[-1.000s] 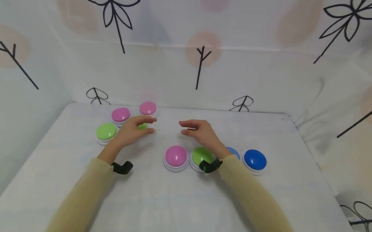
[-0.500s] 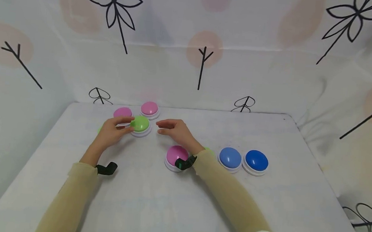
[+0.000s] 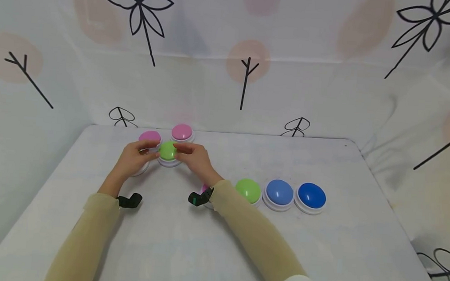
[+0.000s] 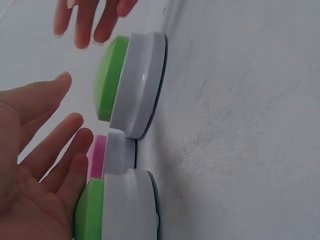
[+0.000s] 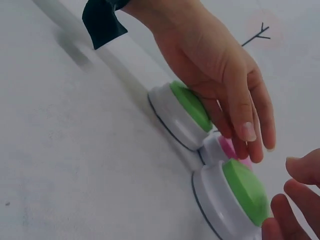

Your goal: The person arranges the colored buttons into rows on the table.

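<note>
My left hand point(image 3: 129, 160) and right hand point(image 3: 198, 160) hover on either side of a domed green push button point(image 3: 167, 151) with a white base. In the left wrist view this button point(image 4: 140, 85) sits on the table, and my right fingertips hang near its green top. My left thumb is apart from it. Under my left hand lies a second green button point(image 5: 181, 117), almost hidden in the head view. Two pink buttons, one at the left point(image 3: 150, 136) and one at the back point(image 3: 182, 132), stand close by. Both hands have loosely bent fingers holding nothing.
To the right, a green button point(image 3: 248, 190), a light blue button point(image 3: 279, 192) and a dark blue button point(image 3: 312, 196) stand in a row. Another pink button point(image 3: 204, 188) is mostly hidden behind my right wrist. White patterned cloth walls point(image 3: 197, 85) surround the white table point(image 3: 184, 252).
My right hand has moved left from the middle to the green button's right side. My left hand has shifted left, off that button to its other side. The buttons have stayed put.
</note>
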Demonstrator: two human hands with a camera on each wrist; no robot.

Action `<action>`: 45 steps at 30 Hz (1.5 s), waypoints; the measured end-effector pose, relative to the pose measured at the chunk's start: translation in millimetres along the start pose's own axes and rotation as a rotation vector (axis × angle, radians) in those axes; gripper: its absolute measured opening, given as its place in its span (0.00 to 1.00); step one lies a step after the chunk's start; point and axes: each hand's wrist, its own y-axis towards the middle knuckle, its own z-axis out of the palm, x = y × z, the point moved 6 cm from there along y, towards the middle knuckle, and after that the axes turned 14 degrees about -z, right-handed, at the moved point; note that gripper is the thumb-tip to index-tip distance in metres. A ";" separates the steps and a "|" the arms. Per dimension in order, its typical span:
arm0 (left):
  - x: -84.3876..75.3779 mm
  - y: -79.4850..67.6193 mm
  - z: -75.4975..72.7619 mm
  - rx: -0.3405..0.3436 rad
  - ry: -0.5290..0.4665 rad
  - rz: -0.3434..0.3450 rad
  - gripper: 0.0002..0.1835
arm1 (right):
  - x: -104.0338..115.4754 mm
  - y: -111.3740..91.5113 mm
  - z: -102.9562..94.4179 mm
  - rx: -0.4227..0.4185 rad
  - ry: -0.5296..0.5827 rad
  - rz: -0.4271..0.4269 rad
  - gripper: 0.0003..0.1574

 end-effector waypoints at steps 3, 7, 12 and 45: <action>-0.3 4.0 1.3 0.006 0.027 0.009 0.27 | 0.8 1.2 -0.1 -0.041 -0.040 -0.011 0.22; 0.6 7.2 2.0 0.016 0.058 0.008 0.29 | -4.3 2.0 -0.6 -0.075 -0.079 0.001 0.23; -0.3 11.7 5.6 0.032 0.061 0.003 0.30 | -10.9 4.2 -0.7 -0.059 -0.132 0.004 0.25; -3.9 4.2 13.5 -0.005 0.199 0.010 0.29 | -12.1 -0.1 1.3 -0.031 -0.347 0.057 0.27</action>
